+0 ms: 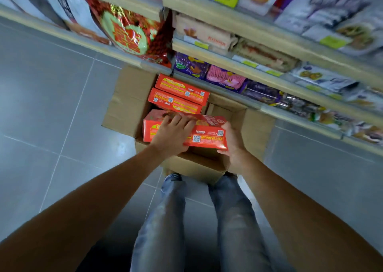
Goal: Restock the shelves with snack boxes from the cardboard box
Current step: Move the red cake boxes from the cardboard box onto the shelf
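An open cardboard box point(255, 130) stands on the floor below the shelves. Two red snack boxes point(178, 96) stand on edge at its far side. Both my hands hold a third red snack box point(207, 135) over the carton's opening. My left hand point(173, 131) lies over the box's top and front, fingers curled over the far edge. My right hand point(232, 141) grips its right end, thumb on the front face and fingers under it. The carton's right half looks bare inside.
Shelves point(228, 64) with wooden-coloured edges run diagonally above the carton, packed with bagged and boxed snacks, purple and pink packs on the lowest level. A large red bag point(128, 33) hangs over the left shelf. Grey tiled floor point(51, 105) lies to the left. My legs stand just behind the carton.
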Motion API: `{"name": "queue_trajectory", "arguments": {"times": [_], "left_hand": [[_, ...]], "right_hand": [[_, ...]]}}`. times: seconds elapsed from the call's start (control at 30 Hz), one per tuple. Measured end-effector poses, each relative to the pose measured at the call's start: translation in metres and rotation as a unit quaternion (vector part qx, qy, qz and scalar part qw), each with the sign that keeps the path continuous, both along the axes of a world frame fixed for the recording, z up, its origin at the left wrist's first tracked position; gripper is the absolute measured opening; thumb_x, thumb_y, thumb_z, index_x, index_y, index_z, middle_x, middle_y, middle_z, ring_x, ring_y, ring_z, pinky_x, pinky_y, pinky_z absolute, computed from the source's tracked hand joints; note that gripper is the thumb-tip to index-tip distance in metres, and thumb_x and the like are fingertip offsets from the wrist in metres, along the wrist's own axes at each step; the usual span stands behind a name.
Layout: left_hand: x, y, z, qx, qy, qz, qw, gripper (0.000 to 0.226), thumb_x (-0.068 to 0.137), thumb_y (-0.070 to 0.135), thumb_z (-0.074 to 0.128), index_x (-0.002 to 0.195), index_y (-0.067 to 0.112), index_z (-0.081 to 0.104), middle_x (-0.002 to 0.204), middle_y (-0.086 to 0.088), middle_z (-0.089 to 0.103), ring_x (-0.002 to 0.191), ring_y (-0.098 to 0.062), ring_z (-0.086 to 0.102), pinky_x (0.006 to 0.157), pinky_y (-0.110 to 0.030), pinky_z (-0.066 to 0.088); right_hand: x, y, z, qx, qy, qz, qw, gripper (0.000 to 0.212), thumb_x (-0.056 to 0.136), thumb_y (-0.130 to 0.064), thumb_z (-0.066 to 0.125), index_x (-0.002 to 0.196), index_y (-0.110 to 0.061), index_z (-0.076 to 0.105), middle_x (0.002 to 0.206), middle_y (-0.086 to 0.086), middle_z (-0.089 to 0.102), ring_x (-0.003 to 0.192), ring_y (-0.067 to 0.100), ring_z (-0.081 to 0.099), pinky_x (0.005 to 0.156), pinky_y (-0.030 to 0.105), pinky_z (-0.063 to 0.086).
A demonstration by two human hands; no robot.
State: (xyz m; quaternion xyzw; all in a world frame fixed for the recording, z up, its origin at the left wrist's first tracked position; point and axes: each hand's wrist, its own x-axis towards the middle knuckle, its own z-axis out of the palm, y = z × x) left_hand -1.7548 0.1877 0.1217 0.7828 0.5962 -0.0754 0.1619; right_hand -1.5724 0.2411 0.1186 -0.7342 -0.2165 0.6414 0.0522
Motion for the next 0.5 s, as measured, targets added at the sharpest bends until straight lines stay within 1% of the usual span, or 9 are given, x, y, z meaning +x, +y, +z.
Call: {"name": "queue_trajectory", "arguments": {"times": [0.03,0.1,0.17,0.27,0.33,0.37,0.43,0.47,0.5], "left_hand": [[-0.001,0.009,0.016,-0.013,-0.007,-0.006,1.000,0.077,0.072,0.048,0.070,0.135,0.013,0.042,0.130,-0.009,0.054,0.119,-0.028,0.052,0.099,-0.047,0.041],[-0.003,0.027,0.052,-0.032,-0.018,0.000,0.999,0.079,0.078,0.052,0.063,0.140,0.014,0.032,0.138,-0.009,0.046,0.127,-0.027,0.044,0.104,-0.045,0.034],[-0.004,0.043,0.097,-0.028,-0.021,0.009,0.999,0.083,0.077,0.055,0.062,0.142,0.014,0.030,0.139,-0.007,0.046,0.127,-0.026,0.043,0.103,-0.042,0.035],[-0.006,0.061,0.166,-0.038,-0.109,0.081,0.990,0.081,0.072,0.053,0.069,0.137,0.018,0.036,0.130,-0.004,0.054,0.119,-0.024,0.052,0.097,-0.038,0.043],[-0.013,0.069,0.213,-0.073,-0.199,0.146,0.966,0.069,0.072,0.049,0.071,0.129,0.022,0.042,0.119,0.000,0.062,0.106,-0.021,0.061,0.090,-0.036,0.050],[-0.017,0.073,0.231,-0.101,-0.247,0.181,0.947,0.062,0.074,0.047,0.071,0.126,0.024,0.045,0.114,0.002,0.064,0.098,-0.019,0.065,0.085,-0.035,0.053],[-0.024,0.079,0.274,-0.137,-0.335,0.217,0.906,0.051,0.078,0.040,0.071,0.121,0.022,0.049,0.104,0.002,0.067,0.085,-0.017,0.068,0.076,-0.033,0.056],[-0.026,0.083,0.292,-0.141,-0.370,0.234,0.888,0.049,0.079,0.037,0.071,0.120,0.020,0.051,0.102,0.000,0.068,0.082,-0.017,0.069,0.074,-0.033,0.057],[-0.027,0.086,0.314,-0.130,-0.394,0.242,0.877,0.047,0.080,0.036,0.070,0.120,0.018,0.052,0.102,-0.002,0.069,0.081,-0.019,0.070,0.073,-0.033,0.057]], "right_hand": [[0.000,0.005,0.016,0.022,-0.009,0.027,0.999,0.041,0.095,-0.044,0.041,0.121,-0.012,0.049,0.094,0.007,0.060,0.091,0.023,0.059,0.081,0.036,0.047],[0.003,0.017,0.047,0.068,-0.047,0.067,0.994,0.044,0.097,-0.050,0.033,0.114,-0.014,0.052,0.090,0.007,0.062,0.082,0.024,0.060,0.078,0.034,0.048],[0.010,0.028,0.083,0.121,-0.068,0.076,0.987,0.049,0.098,-0.054,0.024,0.111,-0.015,0.052,0.093,0.009,0.064,0.072,0.021,0.059,0.069,0.031,0.048],[0.018,0.046,0.145,0.174,-0.074,0.041,0.981,0.060,0.099,-0.055,0.017,0.106,-0.010,0.057,0.086,0.010,0.064,0.063,0.019,0.057,0.062,0.027,0.046],[0.017,0.056,0.188,0.200,-0.061,0.008,0.978,0.057,0.099,-0.053,0.018,0.096,-0.010,0.055,0.073,0.009,0.061,0.060,0.019,0.056,0.066,0.031,0.048],[0.016,0.060,0.204,0.221,-0.058,-0.005,0.974,0.053,0.099,-0.052,0.019,0.096,-0.012,0.054,0.073,0.007,0.061,0.060,0.019,0.056,0.066,0.032,0.048],[0.015,0.064,0.248,0.258,-0.034,-0.023,0.965,0.048,0.099,-0.052,0.022,0.095,-0.015,0.054,0.086,0.009,0.062,0.063,0.019,0.057,0.059,0.029,0.046],[0.014,0.065,0.269,0.271,-0.018,-0.026,0.962,0.047,0.099,-0.052,0.024,0.093,-0.017,0.054,0.092,0.010,0.061,0.067,0.021,0.059,0.060,0.028,0.045],[0.013,0.068,0.292,0.290,0.002,-0.024,0.957,0.045,0.098,-0.053,0.026,0.094,-0.019,0.054,0.094,0.010,0.061,0.074,0.024,0.060,0.065,0.031,0.047]]}}
